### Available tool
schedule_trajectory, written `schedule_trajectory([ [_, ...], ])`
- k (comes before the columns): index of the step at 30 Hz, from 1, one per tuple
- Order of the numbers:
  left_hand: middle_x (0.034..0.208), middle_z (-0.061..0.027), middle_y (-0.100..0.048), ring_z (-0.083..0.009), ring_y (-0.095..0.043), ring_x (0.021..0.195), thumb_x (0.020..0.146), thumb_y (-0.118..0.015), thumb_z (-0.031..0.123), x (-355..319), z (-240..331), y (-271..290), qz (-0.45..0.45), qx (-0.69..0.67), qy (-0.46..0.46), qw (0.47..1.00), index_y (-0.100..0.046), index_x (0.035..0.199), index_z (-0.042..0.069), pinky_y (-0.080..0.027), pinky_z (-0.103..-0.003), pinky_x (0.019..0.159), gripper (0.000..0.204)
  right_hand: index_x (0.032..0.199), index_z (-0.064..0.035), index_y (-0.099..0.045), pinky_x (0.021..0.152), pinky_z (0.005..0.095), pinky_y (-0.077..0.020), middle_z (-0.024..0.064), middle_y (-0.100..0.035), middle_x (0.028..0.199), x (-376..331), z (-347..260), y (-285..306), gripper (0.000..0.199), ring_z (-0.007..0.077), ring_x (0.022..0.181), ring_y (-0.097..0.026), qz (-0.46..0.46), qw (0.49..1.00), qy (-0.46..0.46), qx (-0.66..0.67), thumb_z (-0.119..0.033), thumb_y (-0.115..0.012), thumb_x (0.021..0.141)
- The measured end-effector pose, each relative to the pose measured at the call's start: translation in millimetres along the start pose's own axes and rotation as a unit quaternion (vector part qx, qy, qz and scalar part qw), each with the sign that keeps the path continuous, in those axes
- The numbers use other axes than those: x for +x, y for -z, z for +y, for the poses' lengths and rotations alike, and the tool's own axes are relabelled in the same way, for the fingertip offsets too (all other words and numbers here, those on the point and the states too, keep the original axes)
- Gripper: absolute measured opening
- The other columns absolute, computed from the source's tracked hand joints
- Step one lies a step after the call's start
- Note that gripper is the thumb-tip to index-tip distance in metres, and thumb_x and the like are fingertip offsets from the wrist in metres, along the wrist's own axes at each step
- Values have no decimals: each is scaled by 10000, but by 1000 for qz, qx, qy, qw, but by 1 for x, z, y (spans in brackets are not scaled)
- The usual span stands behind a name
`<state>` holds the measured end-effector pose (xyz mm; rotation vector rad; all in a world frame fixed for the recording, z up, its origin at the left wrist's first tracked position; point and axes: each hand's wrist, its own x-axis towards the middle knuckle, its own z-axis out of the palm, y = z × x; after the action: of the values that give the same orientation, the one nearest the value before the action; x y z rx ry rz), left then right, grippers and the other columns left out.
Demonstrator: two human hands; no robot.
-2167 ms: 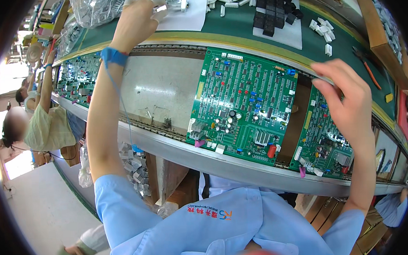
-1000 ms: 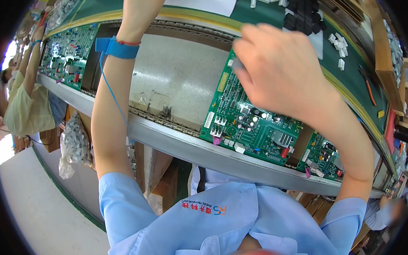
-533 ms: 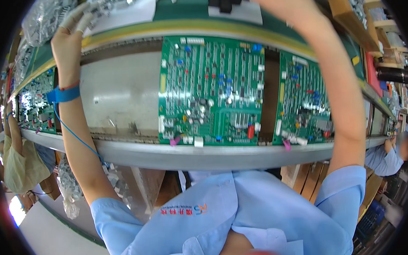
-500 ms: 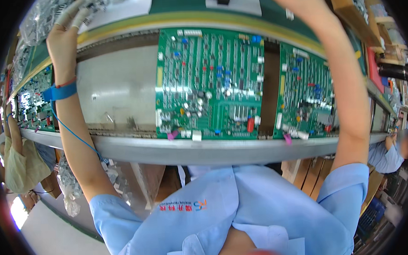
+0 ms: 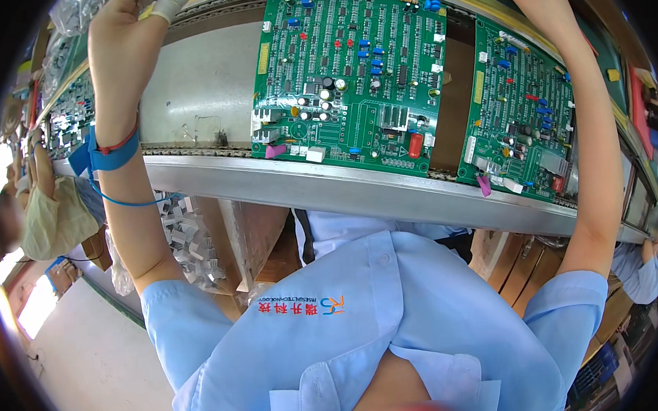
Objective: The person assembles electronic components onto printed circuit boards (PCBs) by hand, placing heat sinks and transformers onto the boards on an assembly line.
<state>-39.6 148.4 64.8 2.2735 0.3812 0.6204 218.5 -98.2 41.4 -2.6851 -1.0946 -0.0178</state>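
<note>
- My left hand (image 5: pixel 127 49) reaches up to about half past ten, white covers (image 5: pixel 172 3) on some of its fingers. The fingertips run out of view, so I cannot tell whether they grasp anything.
- A blue wrist strap (image 5: pixel 114 152) circles my left wrist, with a thin blue cord (image 5: pixel 134 204) trailing from it.
- My right hand (image 5: pixel 540 5) reaches up between one and two o'clock. Its fingertips are cut off too; whether they are clenched or released, I cannot tell.
- The main board (image 5: pixel 345 80), a green circuit board crowded with parts, lies at twelve o'clock, between my hands and touched by neither. A purple piece (image 5: pixel 275 151) sits at its near left corner, a red part (image 5: pixel 415 145) near its right one.
- The second board (image 5: pixel 520 116) lies at two o'clock, just beside the first across a dark gap, my right forearm passing over its far side.
- A silver rail (image 5: pixel 343 186) runs along the near edge of both boards.
- I judge this a reaching step, both arms stretched past the boards.
- The next move, I judge, calls for a sure pinch, then bringing the fingers back without knocking the upright parts.
</note>
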Motion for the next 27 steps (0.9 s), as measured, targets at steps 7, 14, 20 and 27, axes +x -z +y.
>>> schedule_trajectory([
  [7,1107,-46,-705,-107,-620,1015,911,-649,104,2,-40,18,-15,35,2,999,-675,1175,36,-455,-224,909,274,936,-21,-629,757,467,-491,208,-660,854,4,18,-7,156,383,850,-634,25,998,60,-8,-89,-584,804],
  [14,1145,-58,-686,-124,-598,1076,915,-647,108,22,-60,11,-9,77,13,997,-674,1176,31,-420,-244,974,273,987,-22,-651,788,442,-492,167,-664,916,3,32,-3,191,345,907,-634,32,996,87,18,-72,-607,808],
  [20,1143,-64,-684,-122,-602,1068,911,-651,86,13,-51,3,-34,33,17,999,-668,1173,20,-443,-243,956,271,1059,-24,-641,784,420,-495,150,-651,965,-10,30,2,268,321,896,-634,23,996,83,10,-88,-653,799],
  [27,1095,-73,-688,-117,-625,966,878,-676,52,-30,46,-13,-142,-53,46,987,-659,1146,-20,-478,-247,887,278,1079,9,-613,723,310,-502,110,-594,975,-57,10,50,298,211,868,-612,35,996,47,74,-5,-681,789],
])
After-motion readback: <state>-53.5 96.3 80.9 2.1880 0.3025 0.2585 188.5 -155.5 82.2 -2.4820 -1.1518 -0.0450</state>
